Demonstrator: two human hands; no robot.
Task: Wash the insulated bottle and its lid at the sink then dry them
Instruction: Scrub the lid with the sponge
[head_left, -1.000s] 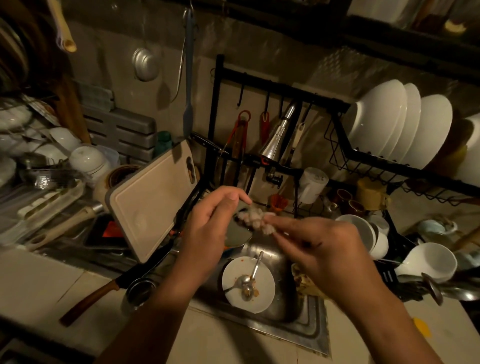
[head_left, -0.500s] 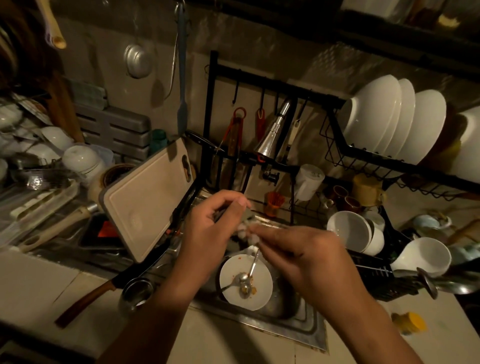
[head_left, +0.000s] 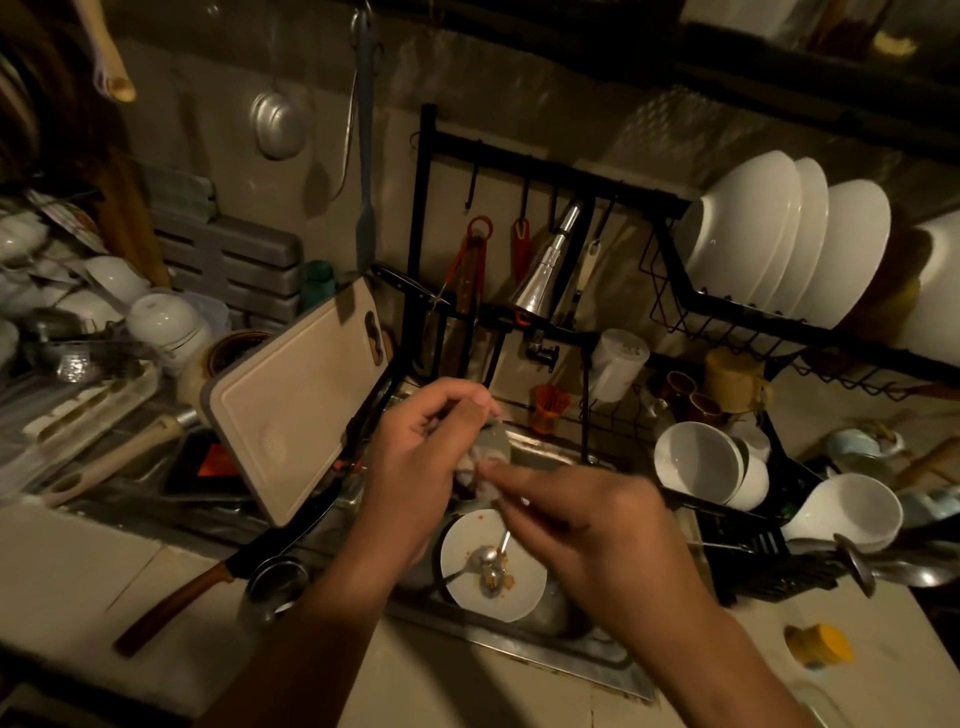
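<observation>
Two hands meet above the sink (head_left: 519, 649) at mid-frame. The left hand (head_left: 415, 467) curls its fingers round a small greyish piece, apparently the lid (head_left: 496, 444). The right hand (head_left: 597, 525) pinches a sudsy wad (head_left: 480, 475) against it. A steel cylinder, likely the insulated bottle (head_left: 275, 584), stands below and left of them by the sink's edge. Soaped, the lid should be light, stiff and slippery, so grip its rim firmly. The bottle looks heavier and smooth, best grasped round the body.
</observation>
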